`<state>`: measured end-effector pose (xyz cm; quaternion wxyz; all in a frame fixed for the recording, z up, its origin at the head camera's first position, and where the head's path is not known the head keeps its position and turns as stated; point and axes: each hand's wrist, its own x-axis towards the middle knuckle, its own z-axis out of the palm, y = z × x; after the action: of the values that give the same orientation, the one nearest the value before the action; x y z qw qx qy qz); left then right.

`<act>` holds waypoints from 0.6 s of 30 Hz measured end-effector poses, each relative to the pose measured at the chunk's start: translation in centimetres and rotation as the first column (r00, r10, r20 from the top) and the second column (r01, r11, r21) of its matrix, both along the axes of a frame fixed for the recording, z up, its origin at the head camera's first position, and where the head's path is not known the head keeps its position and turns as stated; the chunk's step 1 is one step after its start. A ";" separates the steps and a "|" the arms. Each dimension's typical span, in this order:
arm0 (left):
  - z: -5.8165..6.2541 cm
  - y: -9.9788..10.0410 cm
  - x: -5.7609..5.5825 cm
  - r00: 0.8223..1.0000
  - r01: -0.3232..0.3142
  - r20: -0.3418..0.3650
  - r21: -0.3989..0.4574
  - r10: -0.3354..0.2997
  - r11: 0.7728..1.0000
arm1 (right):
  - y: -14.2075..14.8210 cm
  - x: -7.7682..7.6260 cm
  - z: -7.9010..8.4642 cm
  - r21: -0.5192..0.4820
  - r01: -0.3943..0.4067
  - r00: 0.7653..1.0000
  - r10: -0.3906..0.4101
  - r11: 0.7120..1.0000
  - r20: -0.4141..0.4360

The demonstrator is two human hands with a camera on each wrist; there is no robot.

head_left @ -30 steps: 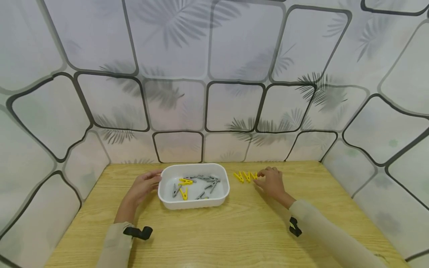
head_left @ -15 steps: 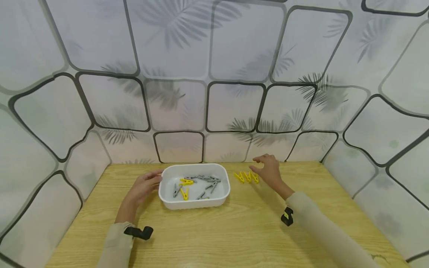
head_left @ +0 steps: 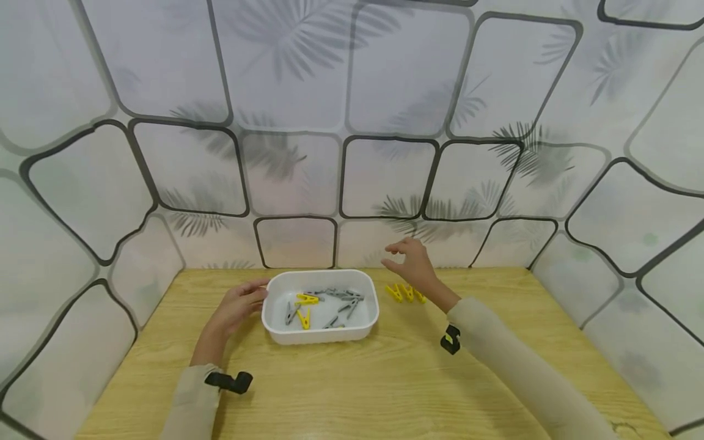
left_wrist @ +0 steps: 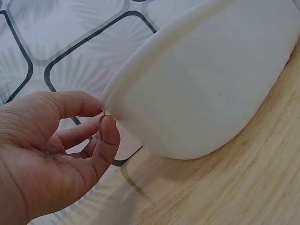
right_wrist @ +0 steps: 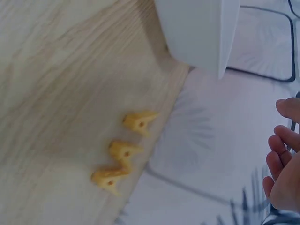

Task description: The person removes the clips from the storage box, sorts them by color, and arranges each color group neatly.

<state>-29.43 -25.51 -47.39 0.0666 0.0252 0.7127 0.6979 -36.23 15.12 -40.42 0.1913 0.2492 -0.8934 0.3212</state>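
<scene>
Nearest, a pale yellow wood-grain tabletop, stretching back to the far wall. Over its near left part, a long beige cloth sleeve with a small black wrist device; over its near right part, a second beige sleeve with another small black wrist device (flecked with yellow, this one).

Farther in, at left, the left hand, in a thumb-and-forefinger pinch on the left rim of a white, rounded-rectangular plastic basin. Upright on the tabletop, just left of the scene's middle, longer from left to right than from near to far. Inside, toward the left, two yellow plastic pegs, one nearer than the other; about them, several grey plastic pegs, mostly gathered toward the far right of the basin (a speck of yellow at the near wall, too hidden to name).

Right of the basin, on the far part of the tabletop, a left-to-right row of three yellow V-shaped plastic pegs, close together; touching or apart, impossible to tell through the blur.

Raised in the air near that row, the right hand, thumb and fingers curved, with a wide gap between.

Farthest, a pale grey wall covering with dark rounded outlines and feathery grey leaves.
</scene>
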 end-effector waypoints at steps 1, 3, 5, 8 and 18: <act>0.0 0.0 0.0 1.000 -0.007 0.003 0.000 0.007 1.000 | -0.6 0.0 0.3 0.010 -0.023 1.000 0.023 1.000 -0.003; 0.1 0.0 0.1 1.000 -0.006 0.002 -0.004 0.006 1.000 | -2.0 -0.1 0.6 0.036 -0.060 0.998 0.060 0.998 0.002; 0.2 0.0 0.1 1.000 -0.010 -0.001 -0.003 0.010 1.000 | -3.4 -0.1 0.9 0.071 -0.102 0.995 0.101 0.992 0.006; 0.2 0.0 0.1 1.000 -0.013 0.001 -0.005 0.013 1.000 | -5.6 0.1 1.1 0.131 -0.176 0.984 0.176 0.976 0.010; 0.1 0.0 0.2 1.000 -0.015 0.008 0.007 0.015 1.000 | -11.4 1.5 0.3 0.391 -0.333 0.941 0.326 0.858 0.086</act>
<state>-29.24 -25.56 -47.30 0.0641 0.0175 0.7101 0.7010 -34.74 3.74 -40.12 0.0709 0.4294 -0.8856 0.1620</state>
